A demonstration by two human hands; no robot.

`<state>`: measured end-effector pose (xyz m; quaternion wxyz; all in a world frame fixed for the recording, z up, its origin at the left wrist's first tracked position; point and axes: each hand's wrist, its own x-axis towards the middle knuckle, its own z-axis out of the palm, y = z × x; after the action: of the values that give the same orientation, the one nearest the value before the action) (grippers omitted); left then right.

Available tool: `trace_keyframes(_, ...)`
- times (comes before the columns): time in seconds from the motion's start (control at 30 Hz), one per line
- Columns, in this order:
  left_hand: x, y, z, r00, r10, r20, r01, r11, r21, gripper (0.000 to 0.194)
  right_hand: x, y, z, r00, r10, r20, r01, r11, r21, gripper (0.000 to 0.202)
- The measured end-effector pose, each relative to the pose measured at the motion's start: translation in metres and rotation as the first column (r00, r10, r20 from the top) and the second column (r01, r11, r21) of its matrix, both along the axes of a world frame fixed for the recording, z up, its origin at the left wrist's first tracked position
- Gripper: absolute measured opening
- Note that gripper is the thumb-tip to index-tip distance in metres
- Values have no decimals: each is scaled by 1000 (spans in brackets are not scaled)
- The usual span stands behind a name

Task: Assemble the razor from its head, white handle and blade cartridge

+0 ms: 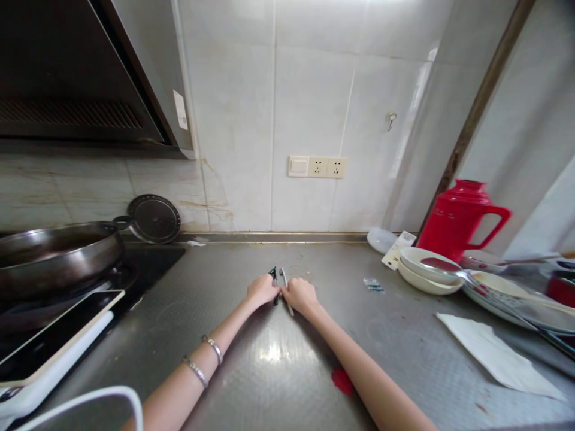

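Side by side on the steel counter [251, 383], my two hands meet at the middle. My left hand [263, 290], with two silver bracelets [202, 359] on its forearm, is closed around a slim black object [276, 299]. A slim whitish-grey stick-like object [290, 309] is gripped in my right hand [300, 294]. Both objects stick out above and below the fingers, too small and too covered to name. Under my right forearm lies a red patch [342, 381], partly hidden by the arm.
A pan [63, 257] sits on the stove at left, near a phone [58, 341] on a white stand. At right are a red thermos [453, 218], stacked bowls [429, 281], plates, a paper napkin [498, 356] and a small packet [374, 285].
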<state>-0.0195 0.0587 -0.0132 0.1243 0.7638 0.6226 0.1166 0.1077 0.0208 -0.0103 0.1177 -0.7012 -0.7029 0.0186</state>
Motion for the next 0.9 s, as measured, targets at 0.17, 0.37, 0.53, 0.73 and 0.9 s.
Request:
trace_keyframes(0.17,-1,-1,1,1000,-11,-8,11,1000,-9,28,-2,1,-2,1000,-3,-1,3,1000,-3,40)
trace_keyframes(0.37,-4,2,6,998,-38,52,38,999,-5,36,11,-1,8,999,30,-20,-29,999,38,39)
trace_keyframes(0.53,-20,16,19,985,-64,162,55,997,55,35,75,-5,34,955,255,-150,-245,966,80,23)
trace_keyframes(0.73,-45,29,38,970,-34,242,10,995,101,34,204,-4,30,971,171,-165,-157,983,94,35)
trace_keyframes(0.9,-48,27,44,961,-19,275,-9,995,101,33,276,-8,15,991,107,-81,-111,993,-46,59)
